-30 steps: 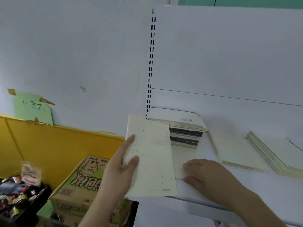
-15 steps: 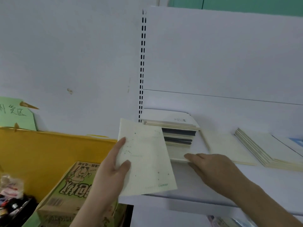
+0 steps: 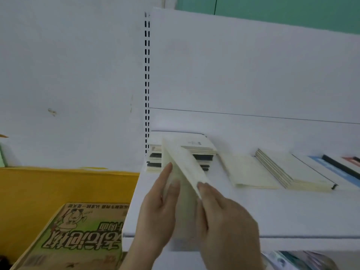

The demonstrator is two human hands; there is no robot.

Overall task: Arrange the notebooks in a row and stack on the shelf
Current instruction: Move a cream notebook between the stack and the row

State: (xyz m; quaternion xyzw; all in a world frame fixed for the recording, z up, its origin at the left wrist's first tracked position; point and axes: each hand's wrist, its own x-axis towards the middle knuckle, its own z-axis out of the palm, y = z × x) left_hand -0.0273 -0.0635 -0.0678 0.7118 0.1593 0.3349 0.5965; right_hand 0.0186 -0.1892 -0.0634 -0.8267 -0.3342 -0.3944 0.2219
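Holding cream notebook [image 3: 183, 172] above shelf [image 3: 282, 217] front: left hand [image 3: 157, 207] pinching left edge, right hand [image 3: 224, 217] gripping right edge. Long axis pointing at mixed stack [image 3: 194, 152] just behind; cream stacks [image 3: 251, 172] rightward, nearer right hand.

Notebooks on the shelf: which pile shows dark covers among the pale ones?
The tall stack at the shelf's left end, behind the hands; the other piles nearby look cream throughout.
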